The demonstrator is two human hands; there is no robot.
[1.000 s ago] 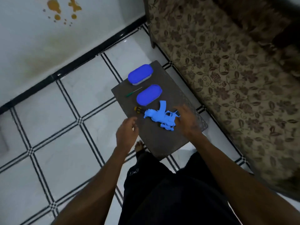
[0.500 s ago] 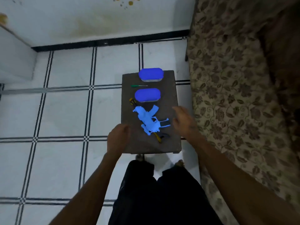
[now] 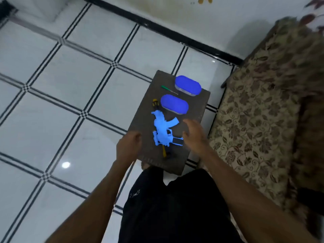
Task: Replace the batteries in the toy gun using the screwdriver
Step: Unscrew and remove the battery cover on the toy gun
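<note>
— Where's the toy gun (image 3: 164, 130) right now?

— Flat on the small dark worktop (image 3: 192, 155), about the middle of it, light blue, with a yellow-and-black part sticking out at its 6 o'clock end. Nobody is holding it.

— And the hands?

— The left hand (image 3: 128, 146) sits at the gun's 9 o'clock, over the worktop's edge, fingers curled under; I can't tell whether it grips the edge or nothing at all. The right hand (image 3: 193, 134) hovers at the gun's 3 o'clock, fingers loose and spread, just beside the gun, holding nothing.

— The screwdriver?

— A thin green-handled screwdriver (image 3: 169, 89) lies toward 12 o'clock, near two blue oval lidded boxes, the near box (image 3: 174, 104) just beyond the gun and the far box (image 3: 188, 85) behind it. A patterned sofa (image 3: 263, 111) stands at 3 o'clock, and the worktop rests on a white tiled floor (image 3: 70, 85).
</note>
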